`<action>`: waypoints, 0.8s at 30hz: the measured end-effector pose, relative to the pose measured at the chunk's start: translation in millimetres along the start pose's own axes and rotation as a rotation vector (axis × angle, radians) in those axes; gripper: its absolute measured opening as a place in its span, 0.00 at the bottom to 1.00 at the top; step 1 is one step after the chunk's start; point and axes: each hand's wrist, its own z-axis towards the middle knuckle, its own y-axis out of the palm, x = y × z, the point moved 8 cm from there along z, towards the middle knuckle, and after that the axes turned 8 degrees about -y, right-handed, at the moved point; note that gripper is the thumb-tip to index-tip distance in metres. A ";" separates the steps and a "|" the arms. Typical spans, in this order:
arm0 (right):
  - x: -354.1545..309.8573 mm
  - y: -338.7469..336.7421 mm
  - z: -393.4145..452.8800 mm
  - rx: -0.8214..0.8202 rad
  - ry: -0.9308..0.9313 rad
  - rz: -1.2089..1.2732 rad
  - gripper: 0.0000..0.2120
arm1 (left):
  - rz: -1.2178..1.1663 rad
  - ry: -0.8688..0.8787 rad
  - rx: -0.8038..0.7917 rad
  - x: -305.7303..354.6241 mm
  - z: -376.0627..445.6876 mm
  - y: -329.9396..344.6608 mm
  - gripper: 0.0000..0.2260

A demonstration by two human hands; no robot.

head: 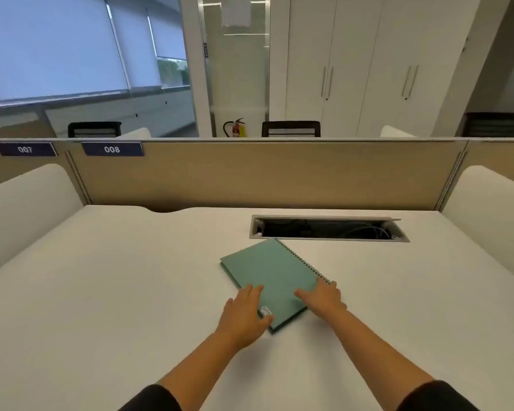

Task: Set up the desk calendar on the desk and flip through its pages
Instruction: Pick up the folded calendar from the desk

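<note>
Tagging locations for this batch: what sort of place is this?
Most likely an open-plan office workstation: numbered partition labels, a desk with an open cable tray, and tall white cabinets beyond.

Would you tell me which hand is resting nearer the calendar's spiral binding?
The right hand, by the spiral's near end; the left hand covers the opposite corner by the label.

light: even, bright, diffuse; daylight through blinds
shadows: faint, soft on surface
distortion: wide-angle bowing at edges
focus: slightly soft overall
</note>
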 end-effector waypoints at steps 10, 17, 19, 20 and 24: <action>20.1 -13.3 23.6 0.054 0.021 0.059 0.29 | 0.136 -0.042 -0.016 14.1 10.1 35.0 0.29; 22.4 -3.4 22.0 -0.005 0.032 0.585 0.08 | 0.206 -0.004 -0.007 -7.2 13.1 21.5 0.23; 12.7 -3.9 13.4 0.021 -0.001 0.726 0.06 | 0.216 0.038 -0.003 -11.3 8.7 16.9 0.23; 6.3 -6.0 9.0 0.037 -0.020 0.773 0.05 | 0.209 0.058 0.005 -13.4 6.7 14.3 0.22; -32.0 -22.9 -8.6 0.109 -0.177 0.783 0.07 | 0.186 0.130 0.093 -18.5 -0.2 0.5 0.22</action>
